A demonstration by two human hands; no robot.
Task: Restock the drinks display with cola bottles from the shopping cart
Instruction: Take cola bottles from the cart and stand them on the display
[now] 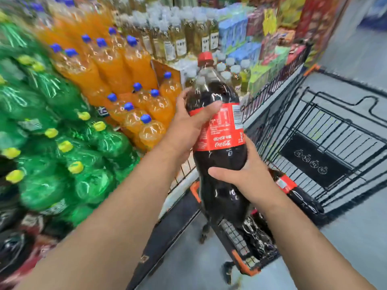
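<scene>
Cola bottle held between orange bottles and cart.

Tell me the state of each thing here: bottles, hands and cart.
cola bottle: capped, roughly upright, held by both hands
left hand: grips its upper part
right hand: grips its lower part
cola bottles in the cart: lying down
shopping cart: holds cola bottles
orange soda bottles: capped, upright on display
green soda bottles: capped
</scene>
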